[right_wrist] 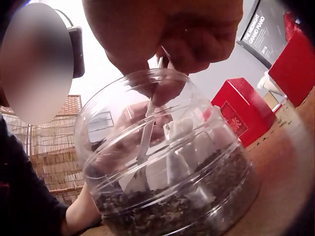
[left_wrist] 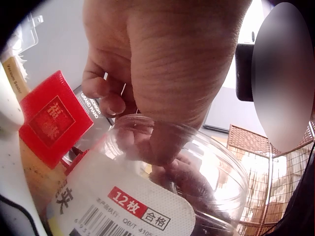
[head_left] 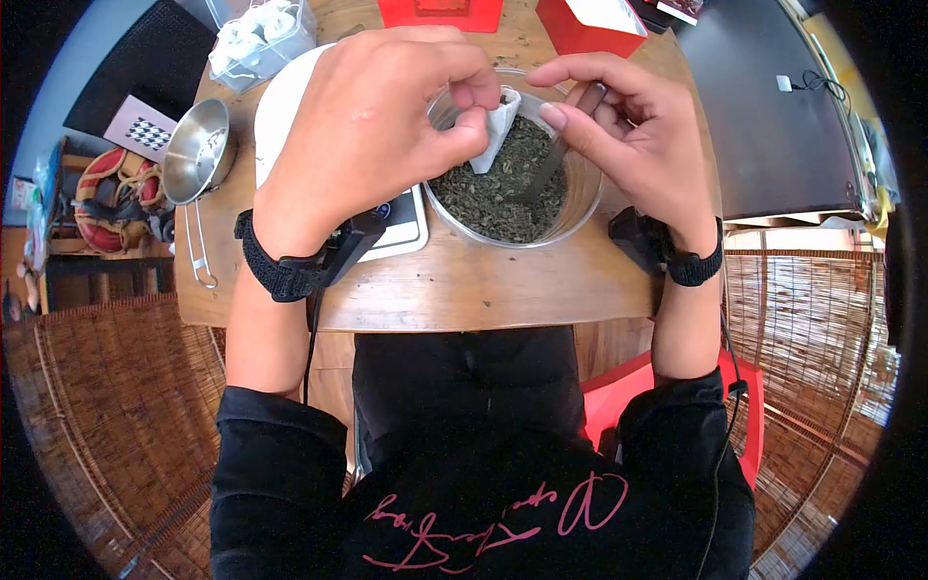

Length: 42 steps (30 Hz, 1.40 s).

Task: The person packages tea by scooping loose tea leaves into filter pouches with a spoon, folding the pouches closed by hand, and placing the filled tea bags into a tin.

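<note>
A clear round tub point(head_left: 587, 208) holds dark dried leaves point(head_left: 483, 200), seen from above in the head view. My left hand point(head_left: 387, 121) pinches a small white bag point(head_left: 495, 140) over the tub's left side. On the right, my right hand point(head_left: 638, 126) grips the handle of a spoon point(head_left: 549, 166), its lower end down in the leaves. Through the tub wall in the right wrist view, the spoon point(right_wrist: 146, 132) slants beside the white bag point(right_wrist: 178, 160). The left wrist view shows the left hand point(left_wrist: 162, 64) over the tub's rim; its fingertips are partly hidden.
A white scale point(head_left: 411, 227) sits left of the tub, partly under my left forearm. Farther left are a metal pan point(head_left: 198, 155) and a plastic box of white bags point(head_left: 259, 43). Red boxes point(head_left: 592, 29) stand at the back. A dark surface point(head_left: 773, 126) lies to the right.
</note>
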### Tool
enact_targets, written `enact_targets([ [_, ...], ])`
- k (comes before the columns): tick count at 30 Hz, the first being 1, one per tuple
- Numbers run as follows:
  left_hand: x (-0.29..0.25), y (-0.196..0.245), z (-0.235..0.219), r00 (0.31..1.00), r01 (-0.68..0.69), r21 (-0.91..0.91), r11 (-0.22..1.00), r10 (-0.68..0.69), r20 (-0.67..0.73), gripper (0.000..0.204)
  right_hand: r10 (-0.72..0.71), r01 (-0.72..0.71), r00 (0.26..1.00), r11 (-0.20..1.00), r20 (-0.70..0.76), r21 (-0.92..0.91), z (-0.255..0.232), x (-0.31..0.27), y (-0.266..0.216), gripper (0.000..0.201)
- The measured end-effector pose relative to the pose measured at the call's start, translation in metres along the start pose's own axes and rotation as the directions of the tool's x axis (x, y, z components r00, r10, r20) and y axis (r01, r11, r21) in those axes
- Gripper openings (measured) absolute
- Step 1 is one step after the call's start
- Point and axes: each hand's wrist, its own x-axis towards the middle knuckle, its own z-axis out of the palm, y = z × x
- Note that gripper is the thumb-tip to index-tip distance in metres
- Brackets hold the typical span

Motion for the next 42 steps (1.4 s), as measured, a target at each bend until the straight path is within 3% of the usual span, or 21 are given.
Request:
enact_targets([
  [2,0.0,-0.001,0.0,1.0,-0.012,-0.034,0.999,0.012,-0.007,0.01,0.09,-0.083,0.995,0.984,-0.034,0.157,0.003,0.001,0.0,0.025],
  [9,-0.001,-0.002,-0.002,1.0,0.007,0.008,1.0,-0.007,0.031,0.009,0.112,-0.079,0.982,0.974,-0.151,0.212,-0.001,0.008,0.01,0.025],
  [11,-0.001,-0.002,-0.002,1.0,0.009,0.01,1.0,-0.009,0.02,0.009,0.152,-0.07,0.958,0.946,-0.242,0.316,-0.002,0.011,0.01,0.025],
  [15,-0.001,-0.002,-0.003,0.999,0.046,0.013,0.999,-0.046,0.028,0.01,0.222,-0.173,0.922,0.969,-0.317,0.178,-0.031,0.003,0.016,0.025],
  [17,-0.001,-0.003,-0.002,1.0,0.014,0.018,1.0,-0.014,0.006,0.01,0.172,-0.055,0.857,0.968,-0.486,0.246,-0.038,0.004,0.024,0.025],
  [19,-0.001,-0.003,-0.001,1.0,0.01,0.006,1.0,-0.01,0.0,0.01,0.144,-0.049,0.837,0.981,-0.528,0.189,-0.022,0.009,-0.002,0.022],
  [21,-0.002,-0.003,-0.001,1.0,0.008,-0.005,1.0,-0.008,-0.005,0.011,-0.075,0.067,0.71,0.997,-0.7,-0.039,-0.014,0.012,-0.001,0.02],
  [23,-0.002,-0.002,-0.001,1.0,0.02,0.013,1.0,-0.02,0.004,0.012,-0.095,0.068,0.715,0.995,-0.693,-0.067,-0.012,0.012,-0.004,0.021],
  [28,-0.002,-0.002,-0.002,1.0,0.012,0.001,1.0,-0.012,0.023,0.014,-0.332,0.161,0.697,0.936,-0.636,-0.311,-0.005,0.006,-0.011,0.022],
  [29,-0.002,-0.002,-0.002,1.0,0.009,-0.003,1.0,-0.008,0.022,0.014,-0.331,0.161,0.697,0.937,-0.636,-0.311,-0.007,0.006,-0.008,0.022],
  [31,-0.002,-0.001,-0.003,1.0,0.01,-0.008,1.0,-0.009,0.021,0.014,-0.371,0.209,0.623,0.928,-0.689,-0.31,-0.013,0.006,0.002,0.025],
  [34,-0.002,-0.001,-0.002,1.0,0.013,-0.022,1.0,-0.012,0.021,0.014,-0.414,0.234,0.608,0.909,-0.677,-0.345,-0.022,0.002,0.008,0.024],
  [38,-0.002,-0.001,-0.001,1.0,0.01,-0.025,1.0,-0.009,0.019,0.013,-0.393,0.228,0.627,0.918,-0.673,-0.324,-0.013,0.003,0.005,0.024],
  [40,-0.002,-0.001,-0.001,1.0,0.013,-0.022,1.0,-0.013,0.022,0.013,-0.486,0.294,0.648,0.87,-0.586,-0.396,-0.012,0.004,0.005,0.025],
  [42,-0.002,-0.001,-0.001,1.0,0.017,-0.017,1.0,-0.017,0.022,0.013,-0.488,0.3,0.632,0.87,-0.601,-0.392,-0.02,0.002,0.009,0.024],
])
